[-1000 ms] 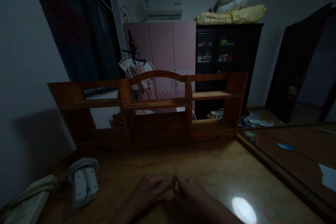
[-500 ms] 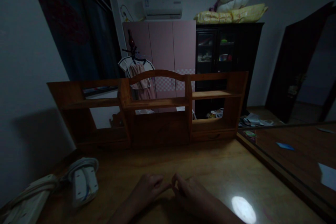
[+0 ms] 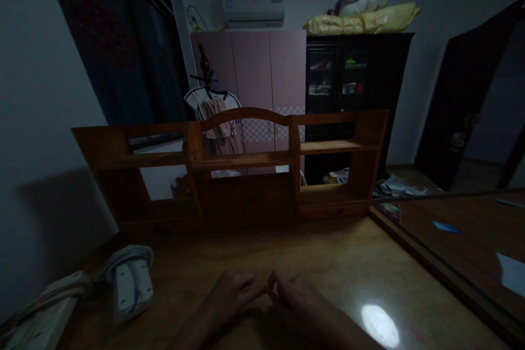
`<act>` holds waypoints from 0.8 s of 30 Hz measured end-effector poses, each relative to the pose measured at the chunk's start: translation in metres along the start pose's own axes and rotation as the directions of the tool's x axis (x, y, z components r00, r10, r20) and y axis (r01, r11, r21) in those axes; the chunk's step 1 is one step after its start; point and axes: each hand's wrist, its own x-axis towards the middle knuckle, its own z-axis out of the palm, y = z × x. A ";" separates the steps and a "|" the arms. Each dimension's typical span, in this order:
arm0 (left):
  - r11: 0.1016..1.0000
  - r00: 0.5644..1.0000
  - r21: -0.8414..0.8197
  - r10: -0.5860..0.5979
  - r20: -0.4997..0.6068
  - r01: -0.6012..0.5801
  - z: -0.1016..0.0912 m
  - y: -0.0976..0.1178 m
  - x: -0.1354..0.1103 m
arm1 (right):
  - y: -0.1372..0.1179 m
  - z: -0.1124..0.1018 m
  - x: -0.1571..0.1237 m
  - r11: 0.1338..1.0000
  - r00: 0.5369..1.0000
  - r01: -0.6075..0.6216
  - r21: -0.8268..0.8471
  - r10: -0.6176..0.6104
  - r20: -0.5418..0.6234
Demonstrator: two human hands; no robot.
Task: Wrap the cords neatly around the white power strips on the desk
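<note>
My left hand (image 3: 233, 294) is low in the middle of the view, over the wooden desk top (image 3: 246, 251). Its fingers are curled and pressed together, with the tips pointing right. Facing it, my right hand (image 3: 297, 298) is also closed, thumb and forefinger bent into a pinch. The fingertips of both hands meet or almost meet. Whatever may be between them is too small and dark to make out. To the left of my hands lies a white power strip (image 3: 130, 287) with its cord wound round it.
A second power strip (image 3: 51, 311) lies at the far left. A wooden shelf unit (image 3: 246, 161) stands along the desk's back edge. On the right, a lower brown surface (image 3: 463, 240) holds a blue card (image 3: 446, 227) and a white sheet (image 3: 512, 273). Light reflects off the desk near my right forearm.
</note>
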 end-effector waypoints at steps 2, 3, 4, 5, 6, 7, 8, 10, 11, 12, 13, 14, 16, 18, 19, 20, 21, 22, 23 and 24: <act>1.000 1.000 -0.002 0.005 -0.002 -0.005 0.000 0.000 0.000 | 0.000 0.000 -0.001 1.000 1.000 0.010 -0.006 -0.010 -0.006; 1.000 1.000 0.000 0.012 -0.003 -0.012 0.001 0.000 -0.001 | 0.000 0.000 -0.001 1.000 1.000 0.014 -0.019 -0.014 -0.011; 1.000 1.000 0.001 0.017 -0.004 -0.017 0.001 0.000 -0.001 | -0.001 -0.001 -0.001 0.999 1.000 0.021 -0.030 -0.021 -0.010; 1.000 1.000 -0.001 0.018 -0.004 -0.018 0.001 0.000 -0.001 | -0.001 -0.001 -0.001 0.999 1.000 0.027 -0.036 -0.027 -0.011; 1.000 1.000 -0.005 0.015 -0.003 -0.015 0.001 0.000 -0.001 | -0.002 -0.002 -0.001 0.999 0.999 0.031 -0.037 -0.031 -0.010; 1.000 1.000 -0.011 0.011 0.000 -0.011 0.001 0.000 -0.001 | -0.003 -0.003 -0.001 0.999 0.999 0.030 -0.034 -0.031 -0.011; 1.000 1.000 -0.015 0.007 0.003 -0.007 0.000 0.000 -0.001 | -0.004 -0.003 -0.001 0.999 1.000 0.028 -0.031 -0.029 -0.009; 1.000 1.000 -0.019 0.006 0.004 -0.006 0.000 0.002 -0.001 | -0.005 -0.004 -0.001 0.999 1.000 0.022 -0.026 -0.022 0.000; 1.000 1.000 -0.019 0.002 0.002 -0.002 -0.001 0.002 -0.002 | -0.005 -0.004 -0.001 0.999 1.000 0.021 -0.029 -0.021 0.000; 1.000 1.000 -0.019 -0.002 0.001 0.002 -0.001 0.003 -0.002 | -0.005 -0.005 -0.001 0.999 1.000 0.024 -0.028 -0.024 0.003; 1.000 1.000 -0.021 -0.008 0.000 0.008 -0.001 0.003 -0.002 | -0.005 -0.005 -0.001 0.999 1.000 0.031 -0.025 -0.031 0.004; 1.000 1.000 -0.023 -0.012 -0.003 0.012 -0.001 0.003 -0.003 | -0.005 -0.004 -0.001 0.999 0.999 0.040 -0.023 -0.040 0.005; 1.000 1.000 -0.023 -0.015 -0.003 0.014 -0.002 0.002 -0.003 | -0.004 -0.004 -0.001 0.999 0.999 0.046 -0.029 -0.046 -0.005; 1.000 1.000 -0.019 -0.005 0.003 0.005 -0.002 0.001 -0.002 | -0.003 -0.003 0.000 0.999 0.999 0.037 -0.038 -0.038 -0.010; 1.000 1.000 -0.017 0.001 0.007 -0.001 -0.002 0.000 -0.001 | -0.003 -0.002 0.000 0.999 1.000 0.027 -0.043 -0.027 -0.009; 1.000 1.000 -0.016 0.008 0.011 -0.007 -0.001 -0.001 -0.001 | -0.002 -0.002 0.000 0.999 1.000 0.018 -0.042 -0.018 -0.004; 1.000 1.000 -0.019 0.014 0.014 -0.013 -0.001 -0.001 -0.001 | -0.002 -0.003 0.000 0.999 1.000 0.011 -0.040 -0.011 0.001; 1.000 1.000 -0.022 0.017 0.014 -0.016 -0.001 -0.001 0.000 | -0.002 -0.003 0.000 0.999 1.000 0.012 -0.037 -0.012 0.005; 1.000 1.000 -0.025 0.017 0.012 -0.016 -0.001 -0.001 0.000 | -0.002 -0.004 0.000 0.999 1.000 0.016 -0.035 -0.015 0.007; 1.000 1.000 -0.029 0.012 0.011 -0.011 -0.001 -0.001 -0.001 | -0.003 -0.005 -0.001 0.999 1.000 0.017 -0.033 -0.017 0.006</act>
